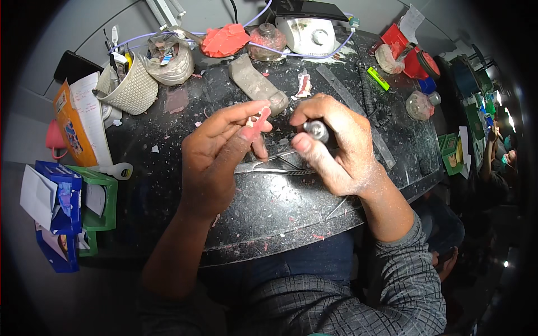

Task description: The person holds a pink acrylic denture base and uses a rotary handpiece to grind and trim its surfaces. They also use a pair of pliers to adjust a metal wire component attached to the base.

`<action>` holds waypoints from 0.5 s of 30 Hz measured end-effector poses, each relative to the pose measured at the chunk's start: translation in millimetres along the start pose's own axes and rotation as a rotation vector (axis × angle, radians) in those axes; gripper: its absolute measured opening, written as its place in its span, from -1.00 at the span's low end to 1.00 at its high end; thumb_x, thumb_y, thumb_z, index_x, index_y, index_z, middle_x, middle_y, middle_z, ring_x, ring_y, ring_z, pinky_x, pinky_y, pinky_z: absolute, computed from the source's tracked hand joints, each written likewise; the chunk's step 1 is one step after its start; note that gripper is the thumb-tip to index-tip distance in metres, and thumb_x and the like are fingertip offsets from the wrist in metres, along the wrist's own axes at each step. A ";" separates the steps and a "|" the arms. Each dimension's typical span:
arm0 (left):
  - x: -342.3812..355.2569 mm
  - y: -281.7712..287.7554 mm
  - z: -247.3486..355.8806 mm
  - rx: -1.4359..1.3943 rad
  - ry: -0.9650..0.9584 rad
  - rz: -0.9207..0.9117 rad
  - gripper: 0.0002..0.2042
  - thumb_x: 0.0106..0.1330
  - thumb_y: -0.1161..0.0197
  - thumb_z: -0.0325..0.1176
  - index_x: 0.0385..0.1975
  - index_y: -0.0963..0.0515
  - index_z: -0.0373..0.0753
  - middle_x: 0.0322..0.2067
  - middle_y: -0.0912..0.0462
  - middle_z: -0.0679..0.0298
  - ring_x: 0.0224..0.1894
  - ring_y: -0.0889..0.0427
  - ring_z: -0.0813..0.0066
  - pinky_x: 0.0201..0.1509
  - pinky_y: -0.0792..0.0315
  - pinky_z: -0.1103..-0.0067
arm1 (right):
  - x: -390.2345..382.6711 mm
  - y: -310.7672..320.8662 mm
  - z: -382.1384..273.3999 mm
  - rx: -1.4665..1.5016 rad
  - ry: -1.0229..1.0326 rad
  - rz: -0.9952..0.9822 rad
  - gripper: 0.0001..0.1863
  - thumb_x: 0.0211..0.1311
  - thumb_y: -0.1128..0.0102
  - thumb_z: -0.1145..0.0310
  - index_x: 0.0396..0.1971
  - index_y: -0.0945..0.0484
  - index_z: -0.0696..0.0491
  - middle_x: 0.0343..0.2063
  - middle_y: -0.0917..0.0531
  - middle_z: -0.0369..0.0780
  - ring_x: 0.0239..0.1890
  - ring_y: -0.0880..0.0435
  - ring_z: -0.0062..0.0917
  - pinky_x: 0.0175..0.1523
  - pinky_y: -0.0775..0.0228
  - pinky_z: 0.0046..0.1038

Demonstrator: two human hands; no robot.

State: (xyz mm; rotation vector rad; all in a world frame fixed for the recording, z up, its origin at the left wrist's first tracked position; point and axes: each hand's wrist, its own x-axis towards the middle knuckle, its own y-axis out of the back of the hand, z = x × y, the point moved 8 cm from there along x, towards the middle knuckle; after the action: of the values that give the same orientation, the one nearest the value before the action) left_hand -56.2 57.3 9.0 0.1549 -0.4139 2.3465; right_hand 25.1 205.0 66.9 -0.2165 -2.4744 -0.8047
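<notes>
My left hand [216,157] pinches a small pink and cream piece [259,120] between thumb and fingertips. Just to its right, my right hand [342,151] is closed around a metal cylindrical handpiece [316,130], its end facing up. Long metal instruments [247,167] lie on the black, debris-speckled worktop [269,207] beneath my hands. A beige curved rest [252,81] lies just beyond my fingers, with a torn pink-and-white scrap [304,84] to its right.
A white machine [302,33], glass jar [266,45] and pink sheets [224,39] stand behind. A pen basket [126,87] and trays [98,201] are left. A steel ruler [328,78], green item [378,78] and coiled cord [381,112] lie right. Other people [448,257] appear at far right.
</notes>
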 end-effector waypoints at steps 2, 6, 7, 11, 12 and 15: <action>-0.5 -2.3 5.8 0.071 0.005 0.002 -0.63 0.49 -0.17 -0.51 0.22 -0.43 -0.55 -0.05 -0.64 -0.01 -0.23 -0.63 0.49 -0.03 -0.56 0.55 | -1.6 -1.1 4.7 -0.028 -0.021 -0.002 -0.78 0.30 -0.37 0.33 -0.22 -0.60 0.15 -0.42 -0.62 -0.10 -0.40 -0.67 -0.28 -0.25 -0.50 -0.37; -3.4 -3.0 7.8 0.055 -0.030 0.045 -0.63 0.44 -0.22 -0.57 0.20 -0.43 -0.54 -0.03 -0.60 0.05 -0.18 -0.62 0.50 -0.02 -0.55 0.55 | -1.8 -1.2 9.0 -0.051 -0.068 0.012 -0.85 0.31 -0.33 0.39 -0.24 -0.59 0.13 -0.45 -0.64 -0.08 -0.40 -0.70 -0.27 -0.26 -0.51 -0.35; -3.3 -4.9 8.7 0.067 -0.049 0.044 -0.62 0.42 -0.23 -0.60 0.19 -0.43 -0.54 -0.03 -0.59 0.07 -0.18 -0.62 0.51 -0.02 -0.55 0.56 | -2.4 -0.7 10.6 -0.057 -0.082 0.018 -0.85 0.31 -0.33 0.39 -0.24 -0.59 0.13 -0.46 -0.64 -0.08 -0.40 -0.71 -0.27 -0.26 -0.52 -0.35; -3.6 -8.5 15.8 0.177 -0.137 0.029 -0.61 0.37 -0.29 -0.63 0.17 -0.45 -0.53 -0.03 -0.58 0.14 -0.13 -0.61 0.54 -0.02 -0.54 0.59 | -2.5 -1.4 14.8 -0.145 -0.158 0.006 -0.81 0.33 -0.35 0.30 -0.30 -0.57 0.10 -0.54 -0.63 -0.14 -0.47 -0.70 -0.28 -0.32 -0.50 -0.34; -3.9 -8.6 17.8 0.220 -0.162 0.021 -0.62 0.36 -0.30 -0.63 0.16 -0.45 -0.53 -0.04 -0.58 0.16 -0.12 -0.61 0.55 -0.02 -0.53 0.59 | -2.5 -1.7 15.5 -0.173 -0.185 -0.003 -0.78 0.33 -0.35 0.26 -0.33 -0.56 0.09 -0.57 -0.61 -0.16 -0.50 -0.68 -0.30 -0.35 -0.48 -0.34; -5.4 -4.3 17.6 0.350 -0.176 0.014 -0.68 0.39 -0.31 -0.59 0.10 -0.53 -0.53 -0.14 -0.59 0.21 -0.14 -0.63 0.56 -0.05 -0.53 0.61 | -1.0 -4.2 13.4 -0.196 -0.187 -0.061 -0.69 0.33 -0.38 0.15 -0.39 -0.52 0.06 -0.66 -0.52 -0.23 -0.61 -0.60 -0.35 -0.45 -0.41 -0.35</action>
State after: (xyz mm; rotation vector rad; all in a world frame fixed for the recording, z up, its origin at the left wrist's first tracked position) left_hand -49.4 50.7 25.4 0.5277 -0.0831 2.4105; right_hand 18.9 209.5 55.1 -0.3001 -2.5850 -1.0993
